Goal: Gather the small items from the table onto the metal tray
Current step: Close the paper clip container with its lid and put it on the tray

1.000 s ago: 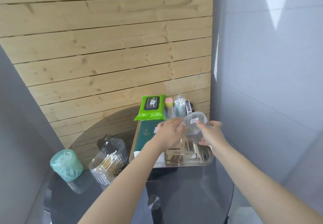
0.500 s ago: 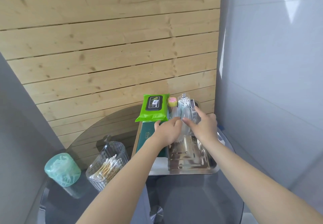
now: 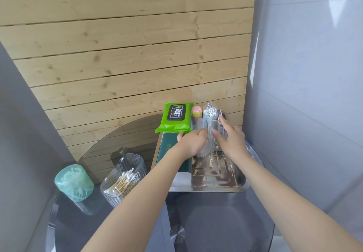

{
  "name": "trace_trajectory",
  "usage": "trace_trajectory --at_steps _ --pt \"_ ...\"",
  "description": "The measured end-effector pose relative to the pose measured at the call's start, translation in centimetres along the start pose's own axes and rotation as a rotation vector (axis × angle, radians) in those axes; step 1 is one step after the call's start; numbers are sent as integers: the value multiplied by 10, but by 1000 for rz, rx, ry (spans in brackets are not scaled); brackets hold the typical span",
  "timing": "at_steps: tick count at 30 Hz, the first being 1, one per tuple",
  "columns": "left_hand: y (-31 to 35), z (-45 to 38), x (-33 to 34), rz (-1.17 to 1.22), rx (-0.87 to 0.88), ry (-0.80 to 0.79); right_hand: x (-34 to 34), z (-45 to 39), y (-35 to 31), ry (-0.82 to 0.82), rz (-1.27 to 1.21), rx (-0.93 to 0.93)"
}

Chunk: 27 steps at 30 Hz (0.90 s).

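The metal tray (image 3: 218,188) lies at the far right of the round glass table (image 3: 216,224). In its back part a clear plastic container (image 3: 215,129) stands upright, with both hands against it. My left hand (image 3: 193,141) curls around its left side. My right hand (image 3: 230,140) grips its right side, with the thumb in front and the index finger stretched up along it. A green wipes pack (image 3: 177,117), a dark green box (image 3: 167,149), a pink item (image 3: 197,111) and a tube of cotton swabs (image 3: 210,112) sit in or at the tray's back and left.
On the table's left stand a clear ribbed holder of cotton swabs (image 3: 123,179) and a teal jar of floss picks (image 3: 73,182). A wooden slat wall rises behind the table. A grey wall stands close on the right.
Both hands have carried the clear container from above the tray's front down and back, and it now stands upright in the tray. The view has shifted slightly.
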<state>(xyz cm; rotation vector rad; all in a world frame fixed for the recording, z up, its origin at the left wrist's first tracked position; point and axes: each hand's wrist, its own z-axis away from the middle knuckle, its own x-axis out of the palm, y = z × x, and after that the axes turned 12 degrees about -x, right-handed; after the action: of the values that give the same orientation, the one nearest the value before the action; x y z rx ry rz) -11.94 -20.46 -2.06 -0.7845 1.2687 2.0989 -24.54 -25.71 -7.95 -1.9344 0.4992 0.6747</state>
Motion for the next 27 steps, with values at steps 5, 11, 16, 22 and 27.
trace_trajectory --at_steps 5,11,16,22,27 --pt "-5 8 0 7 64 35 -3 15 -4 25 42 -33" --pt "-19 34 -1 107 84 103 -7 31 -10 -33 53 -11" --pt "-30 47 1 173 86 151 -12 32 -29 44 96 80" --pt "-32 51 1 133 98 146 -32 38 -37 -30 -253 426" --pt "-38 53 2 80 143 127 -36 40 -41 -309 -324 488"
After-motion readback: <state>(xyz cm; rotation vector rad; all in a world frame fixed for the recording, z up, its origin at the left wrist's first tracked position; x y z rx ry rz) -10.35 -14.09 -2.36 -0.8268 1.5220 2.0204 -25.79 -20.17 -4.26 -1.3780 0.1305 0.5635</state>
